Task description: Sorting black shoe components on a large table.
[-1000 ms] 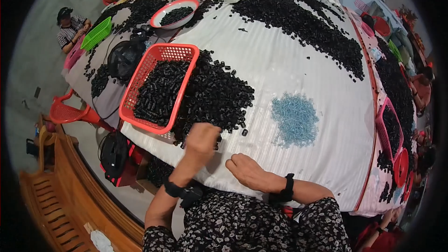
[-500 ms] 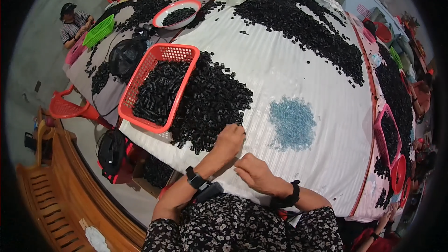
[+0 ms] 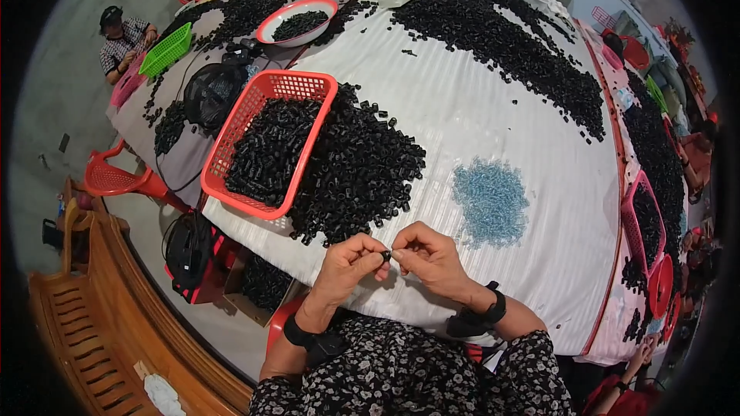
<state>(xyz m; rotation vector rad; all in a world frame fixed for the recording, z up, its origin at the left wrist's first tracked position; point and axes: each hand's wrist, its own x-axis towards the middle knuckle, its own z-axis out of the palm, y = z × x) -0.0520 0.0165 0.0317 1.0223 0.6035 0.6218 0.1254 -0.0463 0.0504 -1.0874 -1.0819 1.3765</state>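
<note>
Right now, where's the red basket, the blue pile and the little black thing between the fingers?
Red basket [image 3: 314, 139]: head view, on its right rim.
Blue pile [image 3: 491, 202]: head view, at its middle.
Little black thing [image 3: 386, 256]: head view, on its visible middle.

Left: black heap, red basket | passage: white cloth | right: blue pile

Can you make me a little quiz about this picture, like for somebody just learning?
1. True or false: the pale blue pile lies to the right of the big red basket.
2. Pick one. The small piece between the person's left hand and right hand is:
a) pink
b) black
c) green
3. Fill in: the hand nearer the pale blue pile is the ____ one.

Key: 1 true; 2 b; 3 right.
</note>
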